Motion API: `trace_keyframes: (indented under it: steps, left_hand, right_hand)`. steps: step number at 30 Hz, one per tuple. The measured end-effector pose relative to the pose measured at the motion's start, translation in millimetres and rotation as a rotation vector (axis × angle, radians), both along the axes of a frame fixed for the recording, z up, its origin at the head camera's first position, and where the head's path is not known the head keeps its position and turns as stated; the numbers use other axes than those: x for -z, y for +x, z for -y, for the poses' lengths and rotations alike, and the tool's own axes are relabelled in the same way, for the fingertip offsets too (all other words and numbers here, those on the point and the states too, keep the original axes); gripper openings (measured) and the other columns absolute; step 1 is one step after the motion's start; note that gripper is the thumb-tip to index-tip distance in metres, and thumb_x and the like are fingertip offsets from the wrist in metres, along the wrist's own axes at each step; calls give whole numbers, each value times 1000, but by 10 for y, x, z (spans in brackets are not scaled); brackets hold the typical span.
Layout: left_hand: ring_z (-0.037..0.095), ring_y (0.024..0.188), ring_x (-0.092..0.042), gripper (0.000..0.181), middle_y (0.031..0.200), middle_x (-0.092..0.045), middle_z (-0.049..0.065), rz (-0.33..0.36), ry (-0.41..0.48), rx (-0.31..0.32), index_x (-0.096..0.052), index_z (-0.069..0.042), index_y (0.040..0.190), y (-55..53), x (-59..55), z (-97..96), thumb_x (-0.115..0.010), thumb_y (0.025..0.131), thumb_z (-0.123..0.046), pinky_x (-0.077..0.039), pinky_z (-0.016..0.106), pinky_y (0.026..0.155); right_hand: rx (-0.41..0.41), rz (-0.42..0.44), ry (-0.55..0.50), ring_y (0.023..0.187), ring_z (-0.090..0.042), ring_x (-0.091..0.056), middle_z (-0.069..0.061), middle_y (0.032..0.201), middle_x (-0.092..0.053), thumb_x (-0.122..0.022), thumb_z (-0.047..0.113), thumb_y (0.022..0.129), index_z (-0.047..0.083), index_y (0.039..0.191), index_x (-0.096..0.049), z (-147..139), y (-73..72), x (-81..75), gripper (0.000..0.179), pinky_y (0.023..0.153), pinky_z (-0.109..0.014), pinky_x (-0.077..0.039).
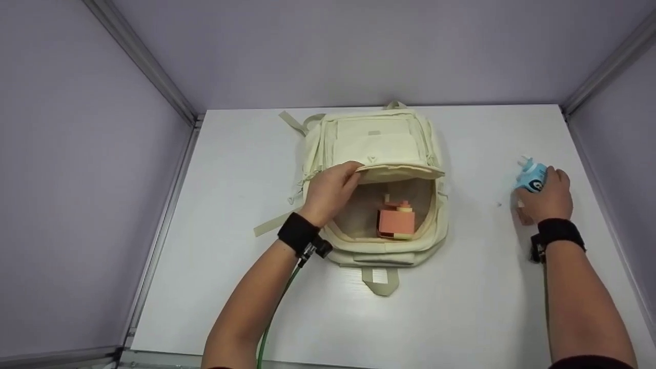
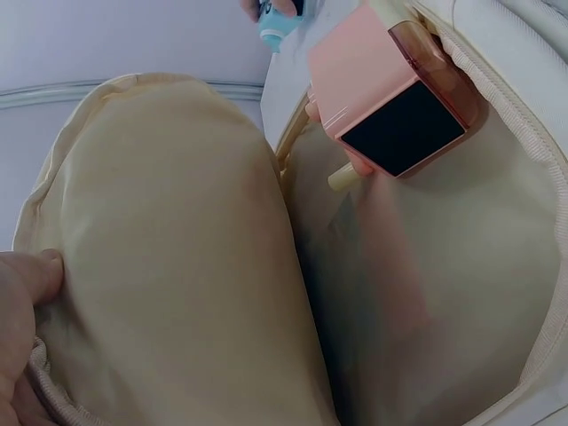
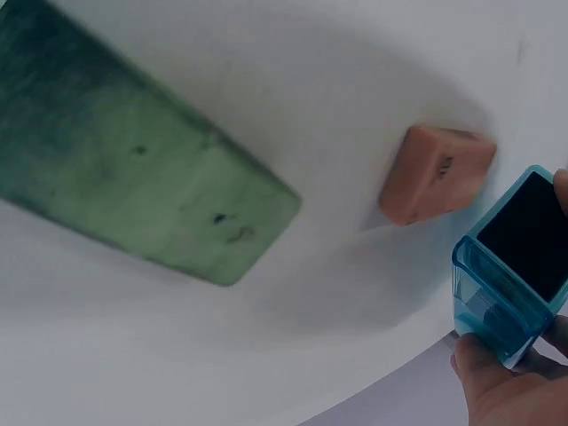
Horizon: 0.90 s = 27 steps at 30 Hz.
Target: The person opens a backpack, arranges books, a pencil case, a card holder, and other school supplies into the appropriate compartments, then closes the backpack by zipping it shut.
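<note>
A cream backpack lies on the white table, its main compartment open. My left hand pinches the edge of the raised flap. Inside the compartment sits a pink hand-crank pencil sharpener; its dark base and clear drawer show in the left wrist view. Over at the table's right side, my right hand grips a light-blue pencil sharpener with a cartoon face on it. In the right wrist view this sharpener's black base faces the camera, with fingers around the body.
A small orange-brown block stands on the table by my right hand. A blurred green flat piece crosses the right wrist view; its kind is unclear. Straps spread from the backpack. Grey panels border the table.
</note>
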<state>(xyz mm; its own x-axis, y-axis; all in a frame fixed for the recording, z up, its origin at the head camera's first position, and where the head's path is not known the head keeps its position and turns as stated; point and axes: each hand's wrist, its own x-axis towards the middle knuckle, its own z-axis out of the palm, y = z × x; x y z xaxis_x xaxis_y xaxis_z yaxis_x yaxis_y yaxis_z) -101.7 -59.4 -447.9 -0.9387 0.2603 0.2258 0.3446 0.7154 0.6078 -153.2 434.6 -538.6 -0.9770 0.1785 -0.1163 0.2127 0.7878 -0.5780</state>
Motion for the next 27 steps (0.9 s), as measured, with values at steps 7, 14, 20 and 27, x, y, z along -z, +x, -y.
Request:
trace_keyframes:
  steps: [7,14,20,27]
  left_hand:
    - [12,70,-57,21,88,-69,-4,-5,37,-49,-73,-19,113,-44,-55,6,-56,108,-29,-46,32,65]
    - [13,70,-54,23,89,-68,-3,15,86,-50,-73,-19,114,-119,-131,-3,-54,108,-30,-43,32,66]
    - [13,76,-57,22,96,-71,-2,15,125,-66,-73,-17,118,-189,-199,-12,-56,107,-26,-46,33,70]
    - [14,73,-55,23,92,-69,-2,45,129,-54,-73,-16,117,-251,-246,-44,-55,108,-26,-44,33,69]
  right_hand:
    - [25,-101,-161,146,-44,-26,-21,166,-18,-68,47,94,4,163,-18,433,93,-315,96,115,-59,-26]
    - [-275,-181,-227,142,-32,-39,-8,162,-34,-84,33,87,14,160,-37,1038,573,-735,89,108,-46,-42]
    - [-612,-233,-198,137,-32,-46,-7,161,-37,-87,20,83,17,158,-41,1721,762,-860,88,100,-48,-47]
    - [-804,-179,-89,123,-28,-56,-10,156,-43,-86,30,81,10,154,-46,2439,606,-772,86,96,-48,-49]
